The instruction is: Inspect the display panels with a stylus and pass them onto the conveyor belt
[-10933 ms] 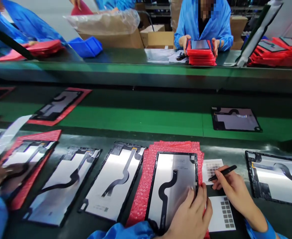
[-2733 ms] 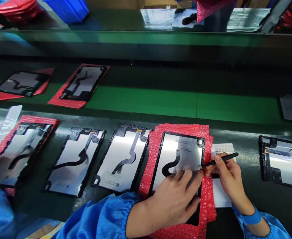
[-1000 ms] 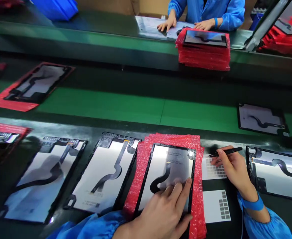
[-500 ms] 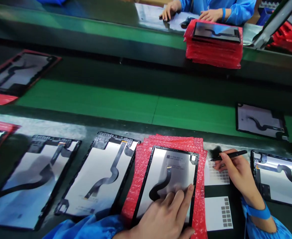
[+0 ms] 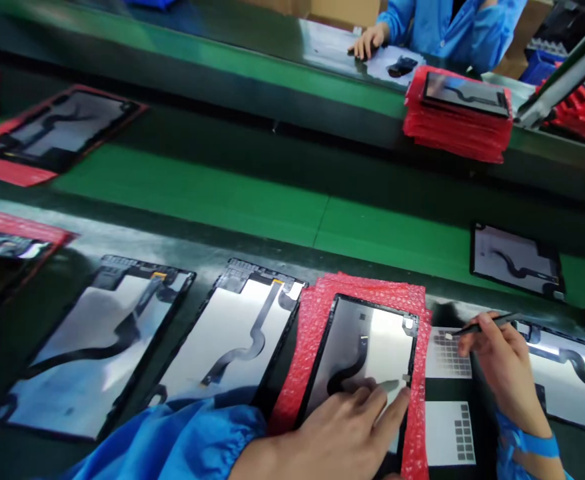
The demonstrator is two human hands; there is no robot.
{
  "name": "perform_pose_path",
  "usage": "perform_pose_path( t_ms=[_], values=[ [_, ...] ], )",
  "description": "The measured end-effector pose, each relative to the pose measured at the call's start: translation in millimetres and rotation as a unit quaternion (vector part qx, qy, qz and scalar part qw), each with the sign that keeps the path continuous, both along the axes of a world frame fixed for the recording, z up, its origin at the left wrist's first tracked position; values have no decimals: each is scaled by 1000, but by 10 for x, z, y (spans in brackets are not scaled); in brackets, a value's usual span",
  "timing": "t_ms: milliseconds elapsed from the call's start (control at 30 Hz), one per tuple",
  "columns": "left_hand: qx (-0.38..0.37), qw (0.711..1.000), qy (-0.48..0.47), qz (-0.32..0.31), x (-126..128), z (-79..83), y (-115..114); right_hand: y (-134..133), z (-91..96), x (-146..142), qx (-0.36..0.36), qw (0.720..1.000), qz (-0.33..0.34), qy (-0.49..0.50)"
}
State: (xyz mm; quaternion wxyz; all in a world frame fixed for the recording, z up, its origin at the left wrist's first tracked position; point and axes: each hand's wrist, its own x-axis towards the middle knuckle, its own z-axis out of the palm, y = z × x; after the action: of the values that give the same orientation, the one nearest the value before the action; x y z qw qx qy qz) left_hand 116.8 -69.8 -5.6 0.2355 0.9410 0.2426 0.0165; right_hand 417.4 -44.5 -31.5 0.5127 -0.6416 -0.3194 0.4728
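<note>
My left hand (image 5: 337, 427) lies across a display panel (image 5: 390, 330), fingers stretched out over its lower half. The panel rests face down, ribbon cable showing, on a stack of red bubble-wrap bags (image 5: 305, 340). A small grey patch (image 5: 406, 378) sits on its right edge near my fingertips. My right hand (image 5: 505, 367) grips slim black tweezers (image 5: 487, 325) whose tip points left. At that tip is a small pale piece (image 5: 449, 336), over a white sheet (image 5: 437, 367) with rows of small grey stickers. Below it lies a second sticker sheet (image 5: 440, 433) with fewer stickers.
More display panels lie left (image 5: 242, 333) and far left (image 5: 97, 353); another panel (image 5: 567, 387) is right of my right hand. The green conveyor belt (image 5: 252, 193) carries a panel (image 5: 517, 260). Across it, a co-worker's hand (image 5: 370, 41) rests near a red bag stack (image 5: 457, 130).
The tweezers have turned, and a pale piece now shows at their tip over the sticker sheet. A grey patch now shows on the panel's right edge. The view has shifted slightly.
</note>
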Motion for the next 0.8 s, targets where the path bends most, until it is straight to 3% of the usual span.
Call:
perform_pose_path(
  t_ms=[100, 200, 367, 567, 800],
  values=[
    [35, 998, -46, -22, -156, 19, -4, -75, 188, -324, 2, 999, -35, -24],
    [103, 994, -19, -10, -306, 3, -31, -139, 318, -843, -18, 997, -7, -78],
    [132, 991, 18, -2, -406, -132, -112, -150, 233, -1554, -28, 990, 80, -115],
    [140, 990, -15, 11, -393, -183, -134, -140, 15, -1666, -68, 982, 129, -122],
    [147, 988, -24, 40, -369, -191, -92, -114, -9, -1634, -79, 981, 132, -120]
  ],
)
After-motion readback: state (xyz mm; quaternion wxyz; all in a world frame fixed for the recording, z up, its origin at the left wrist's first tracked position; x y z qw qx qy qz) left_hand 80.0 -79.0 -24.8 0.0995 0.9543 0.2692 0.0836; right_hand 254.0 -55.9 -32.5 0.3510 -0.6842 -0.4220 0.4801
